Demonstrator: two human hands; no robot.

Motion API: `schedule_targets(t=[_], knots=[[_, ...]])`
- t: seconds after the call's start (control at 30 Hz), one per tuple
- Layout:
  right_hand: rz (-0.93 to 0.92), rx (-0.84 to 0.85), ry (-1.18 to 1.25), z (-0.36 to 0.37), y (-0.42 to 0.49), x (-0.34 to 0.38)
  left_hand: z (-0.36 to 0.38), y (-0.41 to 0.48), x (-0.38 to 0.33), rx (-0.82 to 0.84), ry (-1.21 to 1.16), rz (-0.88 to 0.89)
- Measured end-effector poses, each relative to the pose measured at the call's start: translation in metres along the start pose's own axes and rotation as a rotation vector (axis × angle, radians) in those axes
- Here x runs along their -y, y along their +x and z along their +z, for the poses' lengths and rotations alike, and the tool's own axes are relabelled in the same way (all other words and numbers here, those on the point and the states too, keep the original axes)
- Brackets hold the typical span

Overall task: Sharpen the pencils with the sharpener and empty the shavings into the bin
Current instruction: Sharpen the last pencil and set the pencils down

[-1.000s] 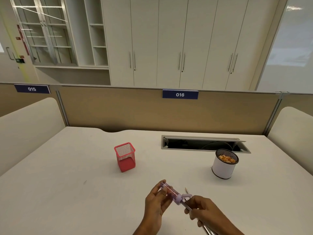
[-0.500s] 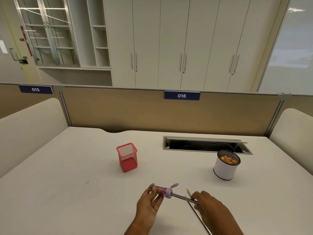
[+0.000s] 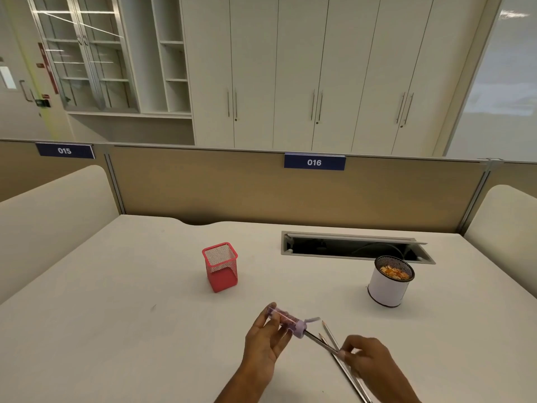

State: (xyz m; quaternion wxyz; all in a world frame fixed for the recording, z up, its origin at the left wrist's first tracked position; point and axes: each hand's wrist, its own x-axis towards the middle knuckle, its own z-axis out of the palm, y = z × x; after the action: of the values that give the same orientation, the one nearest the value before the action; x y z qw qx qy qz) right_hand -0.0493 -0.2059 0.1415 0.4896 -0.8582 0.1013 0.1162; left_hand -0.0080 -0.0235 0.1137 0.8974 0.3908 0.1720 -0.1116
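Note:
My left hand [image 3: 266, 343] holds a lilac pencil sharpener [image 3: 287, 319] with a clear shavings chamber, lifted just above the desk. A dark pencil [image 3: 318, 340] sticks out of its cap end, and my right hand [image 3: 369, 362] grips that pencil near its far end. Two more pencils [image 3: 334, 344] lie on the desk under my right hand, points toward the back. The small white bin [image 3: 388, 286] with a black mesh rim stands at the right and has orange shavings inside.
An empty red mesh pencil cup [image 3: 221, 267] stands at the desk's middle. An open cable slot [image 3: 351, 247] is set into the white desk [image 3: 116, 315] behind the bin. A tan partition [image 3: 232, 187] closes off the back edge.
My right hand slid back along the pencil, from right at the sharpener to the pencil's far end. The sharpener drifted slightly left and then back, and more of the pencil now shows.

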Motion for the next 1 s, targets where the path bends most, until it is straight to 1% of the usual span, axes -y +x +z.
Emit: schedule_targets(t=[0.03,0.07,0.1,0.17,0.2,0.27,0.37,0.43,0.5,0.53,0.57,0.6,0.63,0.67,0.7,0.73,0.83,0.87,0.9,0.93,0.97,1.0], knots=[[0.16,0.111,0.29,-0.003,-0.002,-0.001,0.001,0.001,-0.002,0.01,0.018,0.004],[0.308,0.224,0.519,-0.005,-0.004,-0.002,0.003,0.001,-0.005,0.026,0.035,0.004],[0.41,0.307,0.658,-0.006,-0.006,-0.003,0.005,0.001,-0.007,0.044,0.05,0.002],[0.461,0.372,0.75,-0.008,-0.008,-0.003,0.008,0.001,-0.01,0.068,0.062,0.005],[0.447,0.355,0.731,-0.009,-0.007,-0.004,0.01,0.001,-0.01,0.068,0.061,0.01],[0.332,0.261,0.556,-0.011,-0.007,0.0,0.012,0.003,-0.01,0.055,0.059,0.02],[0.001,0.057,0.206,-0.009,-0.007,-0.001,0.013,0.004,-0.007,0.025,0.047,0.04],[-0.212,-0.105,-0.092,-0.007,-0.007,-0.003,0.015,0.004,-0.005,0.014,0.029,0.042],[-0.494,-0.386,-0.496,-0.004,-0.003,-0.01,0.017,0.003,-0.003,0.011,0.006,0.053],[-0.619,-0.513,-0.641,-0.005,-0.001,-0.011,0.019,0.002,-0.003,0.01,-0.004,0.059],[-0.677,-0.579,-0.732,-0.003,-0.001,-0.009,0.02,0.002,-0.002,0.007,-0.013,0.065],[-0.709,-0.606,-0.775,0.0,-0.001,-0.009,0.021,0.002,-0.002,0.002,-0.014,0.067],[-0.712,-0.6,-0.833,0.002,-0.003,-0.007,0.021,0.002,-0.002,-0.004,-0.009,0.07],[-0.665,-0.533,-0.868,0.003,-0.004,-0.003,0.021,0.001,-0.003,-0.008,-0.001,0.073],[-0.55,-0.422,-0.808,0.005,-0.004,0.001,0.02,0.001,-0.003,-0.006,0.006,0.074],[-0.378,-0.285,-0.637,0.005,-0.002,0.004,0.019,0.001,-0.004,-0.002,0.012,0.076],[0.181,0.187,0.368,-0.004,0.004,0.002,0.016,-0.001,-0.006,0.023,0.065,0.073],[0.298,0.307,0.571,-0.005,0.003,0.001,0.015,-0.001,-0.007,0.037,0.079,0.064],[0.35,0.368,0.656,-0.005,0.002,0.001,0.014,-0.001,-0.008,0.051,0.087,0.058],[0.362,0.387,0.663,-0.004,0.002,0.003,0.013,-0.001,-0.009,0.057,0.089,0.054],[0.35,0.373,0.636,-0.002,0.002,0.003,0.012,0.0,-0.009,0.053,0.089,0.051],[0.309,0.318,0.549,-0.001,0.002,0.003,0.01,0.0,-0.009,0.046,0.089,0.05]])
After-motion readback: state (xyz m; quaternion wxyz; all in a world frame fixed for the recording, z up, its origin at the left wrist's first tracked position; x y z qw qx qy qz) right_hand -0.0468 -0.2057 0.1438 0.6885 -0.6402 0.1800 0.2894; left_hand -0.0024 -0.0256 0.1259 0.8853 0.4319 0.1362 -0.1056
